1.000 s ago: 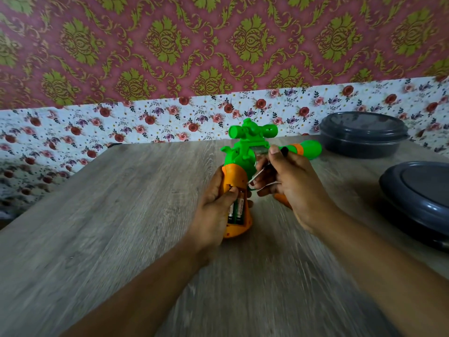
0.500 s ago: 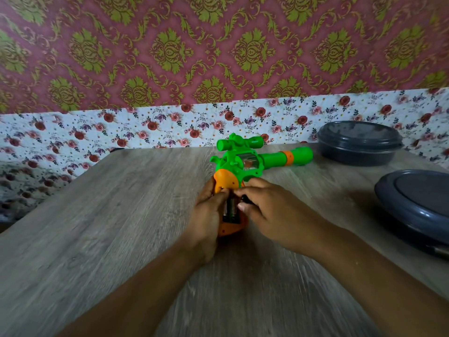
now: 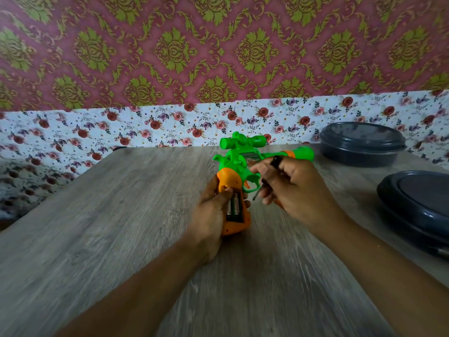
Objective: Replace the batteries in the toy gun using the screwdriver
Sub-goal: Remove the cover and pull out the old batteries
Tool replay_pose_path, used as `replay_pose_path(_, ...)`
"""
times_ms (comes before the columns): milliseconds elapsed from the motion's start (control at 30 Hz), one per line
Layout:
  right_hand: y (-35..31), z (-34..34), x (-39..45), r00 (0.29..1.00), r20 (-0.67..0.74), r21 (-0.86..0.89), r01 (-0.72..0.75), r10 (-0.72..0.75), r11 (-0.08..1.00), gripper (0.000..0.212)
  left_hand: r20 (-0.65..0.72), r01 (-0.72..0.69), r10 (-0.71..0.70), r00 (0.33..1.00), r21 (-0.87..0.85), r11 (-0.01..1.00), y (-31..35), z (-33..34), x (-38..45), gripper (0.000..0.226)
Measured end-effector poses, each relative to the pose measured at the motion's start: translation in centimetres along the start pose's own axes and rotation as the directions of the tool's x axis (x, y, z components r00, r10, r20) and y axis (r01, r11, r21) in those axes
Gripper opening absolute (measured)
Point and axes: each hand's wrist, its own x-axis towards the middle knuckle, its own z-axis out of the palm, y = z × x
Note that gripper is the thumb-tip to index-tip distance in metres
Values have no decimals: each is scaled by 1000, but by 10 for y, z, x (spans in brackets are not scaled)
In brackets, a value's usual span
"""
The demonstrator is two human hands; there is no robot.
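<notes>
A green toy gun (image 3: 237, 158) with an orange grip lies on the wooden table (image 3: 121, 227), barrel pointing right. My left hand (image 3: 212, 210) wraps around the orange grip, thumb at the edge of the open battery compartment, where batteries (image 3: 234, 206) show. My right hand (image 3: 291, 188) hovers just right of the grip, over the trigger guard, closed around a small dark screwdriver (image 3: 262, 188); its black handle end sticks up by my thumb and the tip points down-left. An orange piece peeks out under the right hand; I cannot tell what it is.
Two dark grey lidded containers stand on the right: one (image 3: 362, 144) at the back against the floral wall, one (image 3: 418, 203) nearer at the table's right edge. The table's left edge runs diagonally at the left.
My right hand, which was down over the battery compartment half a second ago, has lifted up and to the right with the screwdriver. The batteries are uncovered again. My left hand keeps its hold.
</notes>
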Motion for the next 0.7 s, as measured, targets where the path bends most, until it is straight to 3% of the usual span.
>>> replay_pose_path(133,8,12,-5,1000,8,135,13,-14,991,21,10,-13,13,1000,-2,1000,0,-1,-1,33)
replay_pose_path(700,19,15,-6,997,55,175,39,-49,984,26,40,-40,40,998,6,999,-2,-2,-1,31)
